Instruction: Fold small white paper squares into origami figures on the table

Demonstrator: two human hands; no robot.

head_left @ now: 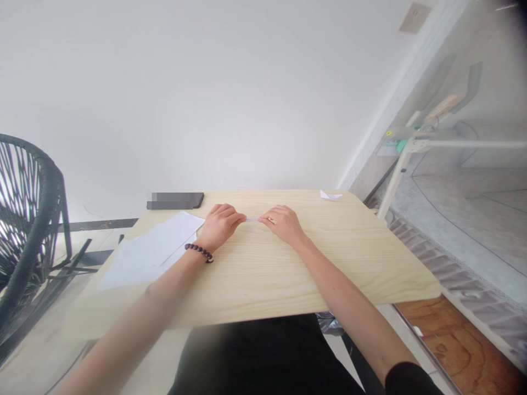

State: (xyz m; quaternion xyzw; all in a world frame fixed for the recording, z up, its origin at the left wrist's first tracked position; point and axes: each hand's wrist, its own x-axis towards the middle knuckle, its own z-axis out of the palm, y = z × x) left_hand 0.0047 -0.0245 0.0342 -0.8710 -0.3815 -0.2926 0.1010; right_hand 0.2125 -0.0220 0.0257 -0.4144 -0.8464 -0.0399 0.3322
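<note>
Between my two hands stretches a narrow strip of folded white paper, mostly covered by the fingers. My left hand, with a dark bead bracelet at the wrist, pinches its left end. The right end is pinched by my right hand. Both hands are over the far middle of the wooden table. Flat white sheets of paper lie overlapping just left of my left hand. Toward the far right of the table sits a small folded white paper piece.
A dark flat object, partly blurred out, lies at the table's back left edge. Behind it rises a white wall. A woven chair stands at the left, and a white metal frame at the right.
</note>
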